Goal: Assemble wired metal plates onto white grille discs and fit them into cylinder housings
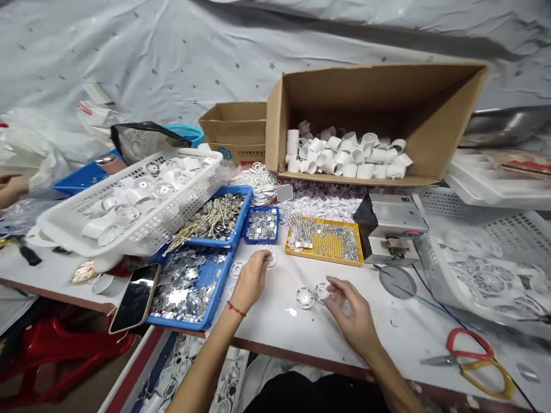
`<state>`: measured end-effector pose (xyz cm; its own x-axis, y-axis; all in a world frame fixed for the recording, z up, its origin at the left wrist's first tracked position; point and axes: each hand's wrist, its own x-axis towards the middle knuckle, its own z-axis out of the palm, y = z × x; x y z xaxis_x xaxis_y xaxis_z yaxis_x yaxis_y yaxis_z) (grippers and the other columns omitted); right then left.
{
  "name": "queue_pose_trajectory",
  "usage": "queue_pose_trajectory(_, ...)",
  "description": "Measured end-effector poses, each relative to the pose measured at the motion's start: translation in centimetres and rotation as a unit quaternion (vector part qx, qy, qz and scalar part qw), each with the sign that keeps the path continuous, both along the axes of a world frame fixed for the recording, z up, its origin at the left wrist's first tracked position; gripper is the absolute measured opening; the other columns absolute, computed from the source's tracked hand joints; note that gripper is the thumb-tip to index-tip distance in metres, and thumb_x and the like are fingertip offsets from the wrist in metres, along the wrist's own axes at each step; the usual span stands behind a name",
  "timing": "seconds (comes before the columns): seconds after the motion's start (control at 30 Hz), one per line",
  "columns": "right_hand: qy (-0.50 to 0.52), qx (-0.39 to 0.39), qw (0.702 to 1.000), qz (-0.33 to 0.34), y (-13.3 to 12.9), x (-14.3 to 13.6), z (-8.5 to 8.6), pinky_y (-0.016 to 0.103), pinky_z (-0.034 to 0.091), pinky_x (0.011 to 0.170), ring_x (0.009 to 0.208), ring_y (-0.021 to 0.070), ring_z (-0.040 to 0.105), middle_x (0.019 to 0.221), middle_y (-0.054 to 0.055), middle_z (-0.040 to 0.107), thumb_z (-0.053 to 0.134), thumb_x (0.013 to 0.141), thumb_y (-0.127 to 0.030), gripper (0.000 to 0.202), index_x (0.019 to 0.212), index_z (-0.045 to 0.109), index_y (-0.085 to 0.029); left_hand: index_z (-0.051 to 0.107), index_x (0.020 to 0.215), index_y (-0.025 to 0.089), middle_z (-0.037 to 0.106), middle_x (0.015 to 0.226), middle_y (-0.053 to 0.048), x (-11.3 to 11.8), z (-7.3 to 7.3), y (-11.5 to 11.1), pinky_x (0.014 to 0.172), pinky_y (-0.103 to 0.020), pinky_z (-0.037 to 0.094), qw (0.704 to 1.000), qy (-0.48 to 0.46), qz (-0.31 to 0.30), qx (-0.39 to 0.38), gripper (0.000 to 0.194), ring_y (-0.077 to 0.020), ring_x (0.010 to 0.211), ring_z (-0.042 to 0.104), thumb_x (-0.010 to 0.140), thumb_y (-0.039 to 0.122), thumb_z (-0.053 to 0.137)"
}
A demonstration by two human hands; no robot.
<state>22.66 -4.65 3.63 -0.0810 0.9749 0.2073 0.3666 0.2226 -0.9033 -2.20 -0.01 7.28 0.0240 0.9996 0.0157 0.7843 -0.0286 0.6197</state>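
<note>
My left hand, with a red string on its wrist, is over the table's middle, its fingertips pinched at a small clear ring-like piece. To the right, my right hand has its thumb and index finger at the edge of a round white disc. A second round disc with slots lies flat just left of it. Near them is a small silver scrap. Between my hands and the back stand a small blue tray of metal squares and a yellow tray of screws.
A white basket of white cups and blue trays of metal parts fill the left, with a phone. Behind is a cardboard box. Right: a metal device, scissors, a clear basket. Another person's hand shows far left.
</note>
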Motion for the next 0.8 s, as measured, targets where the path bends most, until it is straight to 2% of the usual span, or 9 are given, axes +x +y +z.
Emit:
queue_pose_trajectory(0.07,0.039,-0.004,0.994,0.104,1.6,-1.3,2.4,0.031,0.054,0.073,0.08,0.0153,0.062,0.097,0.005,0.063,0.056,0.091,-0.041,0.041,0.128,0.057,-0.023,0.058,0.109,0.021,0.065,0.111,-0.008,1.7,1.0,-1.2,0.089,-0.033,0.051,0.984,-0.161,-0.074,-0.014,0.021,-0.0188,0.101,0.062,0.093,0.029,0.046)
queue_pose_trajectory(0.13,0.073,0.011,0.984,0.163,3.2,-2.4,3.7,0.029,0.053,0.069,0.078,0.0138,0.06,0.095,0.004,0.062,0.057,0.09,-0.046,0.044,0.128,0.059,-0.025,0.059,0.104,0.02,0.066,0.105,-0.008,3.4,1.4,-2.1,0.085,-0.032,0.052,0.922,-0.368,-0.105,-0.054,0.024,-0.0194,0.097,0.064,0.087,0.037,0.059)
queue_pose_trajectory(0.23,0.084,0.031,0.98,0.179,4.1,-2.8,3.9,0.027,0.051,0.062,0.072,0.0127,0.058,0.086,0.002,0.061,0.064,0.084,-0.051,0.042,0.118,0.068,-0.026,0.056,0.096,0.021,0.067,0.088,-0.003,5.4,1.1,-3.0,0.076,-0.028,0.052,0.819,-0.557,-0.053,-0.126,0.037,-0.0163,0.082,0.066,0.073,0.041,0.076)
queue_pose_trajectory(0.33,0.062,0.023,0.986,0.153,3.0,-1.7,3.4,0.026,0.051,0.061,0.069,0.0123,0.059,0.083,0.002,0.062,0.065,0.085,-0.045,0.032,0.11,0.072,-0.025,0.054,0.086,0.02,0.059,0.063,0.005,6.3,0.2,-3.7,0.062,-0.021,0.047,0.771,-0.609,-0.01,-0.183,0.041,-0.0092,0.058,0.057,0.066,0.043,0.082)
queue_pose_trajectory(0.4,0.016,0.044,0.991,0.124,1.7,-0.7,3.0,0.029,0.054,0.068,0.079,0.0152,0.062,0.088,0.005,0.065,0.064,0.087,-0.038,0.028,0.11,0.072,-0.025,0.058,0.086,0.019,0.061,0.065,0.003,6.8,-0.3,-4.4,0.063,-0.023,0.047,0.78,-0.591,-0.003,-0.205,0.039,-0.0094,0.057,0.056,0.069,0.046,0.079)
queue_pose_trajectory(0.53,-0.056,0.085,0.993,0.063,-0.9,0.6,1.9,0.033,0.056,0.075,0.088,0.0189,0.065,0.094,0.007,0.071,0.062,0.088,-0.032,0.025,0.11,0.072,-0.024,0.065,0.102,0.02,0.068,0.079,-0.003,7.7,-0.9,-6.3,0.05,-0.024,0.043,0.836,-0.473,-0.051,-0.273,0.04,-0.0106,0.05,0.053,0.078,0.051,0.067)
queue_pose_trajectory(0.6,-0.043,0.033,0.998,0.044,-2.1,0.6,1.2,0.03,0.056,0.068,0.079,0.0173,0.067,0.088,0.006,0.073,0.061,0.088,-0.033,0.023,0.106,0.073,-0.022,0.069,0.086,0.019,0.063,0.064,0.0,8.0,-1.0,-7.1,0.047,-0.023,0.036,0.866,-0.399,-0.107,-0.282,0.034,-0.0099,0.045,0.047,0.086,0.05,0.057)
queue_pose_trajectory(0.7,0.009,-0.08,0.997,0.018,-3.6,0.6,0.6,0.026,0.056,0.057,0.064,0.0155,0.066,0.076,0.004,0.073,0.058,0.089,-0.037,0.025,0.092,0.074,-0.018,0.067,0.067,0.018,0.061,0.06,-0.001,7.1,-0.9,-7.5,0.055,-0.024,0.041,0.895,-0.293,-0.214,-0.259,0.043,-0.0119,0.054,0.052,0.094,0.045,0.046)
queue_pose_trajectory(0.8,0.035,-0.107,0.992,-0.051,-4.1,1.4,0.7,0.026,0.054,0.051,0.058,0.0165,0.066,0.069,0.004,0.072,0.057,0.088,-0.04,0.029,0.086,0.074,-0.016,0.073,0.095,0.024,0.07,0.085,-0.003,5.0,-1.3,-6.4,0.07,-0.028,0.051,0.947,-0.163,-0.205,-0.184,0.027,-0.0188,0.077,0.065,0.087,0.046,0.058)
